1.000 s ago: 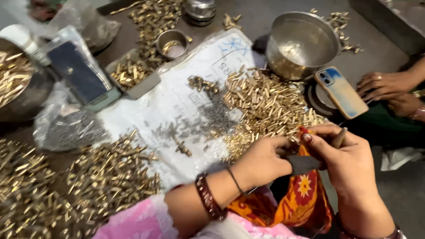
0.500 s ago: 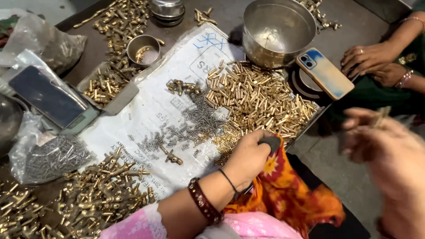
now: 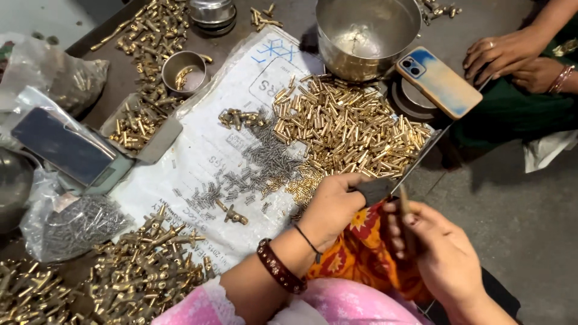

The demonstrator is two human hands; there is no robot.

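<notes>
While your left hand [image 3: 334, 201] sits low in the middle of the frame, its grip is closed around a small dark block [image 3: 374, 189], right at the near edge of the big heap of brass pins [image 3: 349, 129]. Your right hand [image 3: 442, 256] is down at the lower right, pinching a thin brass rod [image 3: 402, 201] between thumb and fingers, tip pointing up, just beside the dark block. Can't tell if the rod actually touches it.

All of this lies on a white printed sheet [image 3: 201, 153] spread over the worktop. Left of the brass heap you've got a scatter of little grey screws [image 3: 259, 162], and a couple of small clumps of brass fittings [image 3: 241, 117] above them. At the top of the frame there's a big steel bowl [image 3: 367, 36], with a phone [image 3: 438, 81] propped just to its right. A small steel cup [image 3: 183, 69] with a few brass bits stands at the upper left, beside more loose brass. Far left there's a digital scale [image 3: 66, 150] wrapped in plastic, and below it a clear bag of grey screws [image 3: 75, 225]. A pile of bigger brass parts [image 3: 120, 277] fills the lower left corner.

Another person's hands [image 3: 512, 57] rest at the upper right, well apart from yours.
</notes>
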